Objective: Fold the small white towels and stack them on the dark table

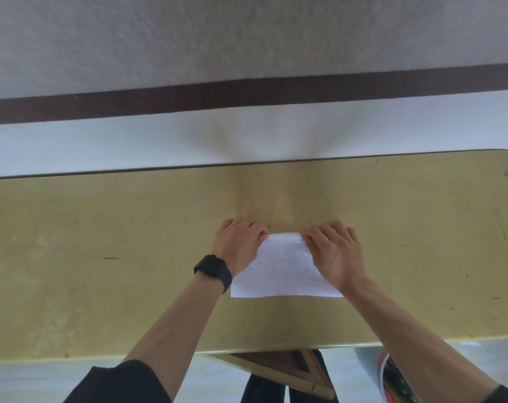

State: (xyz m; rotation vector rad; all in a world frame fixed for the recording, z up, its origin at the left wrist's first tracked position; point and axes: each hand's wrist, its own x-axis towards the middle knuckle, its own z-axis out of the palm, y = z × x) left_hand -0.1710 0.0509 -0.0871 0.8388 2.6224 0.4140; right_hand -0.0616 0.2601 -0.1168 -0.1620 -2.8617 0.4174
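Scuffed yellowish worktop, pale floor, white wall with dark baseboard; left hand and right hand pinch white towel far corners.

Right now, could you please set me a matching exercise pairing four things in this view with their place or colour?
Things:
1. towel
2. watch
3. ring
4. table

Descriptions:
A. black, round a wrist
B. yellowish and scuffed
C. white, far corners pinched by the left hand and right hand
D. on a finger

Pairs: 1-C; 2-A; 3-D; 4-B
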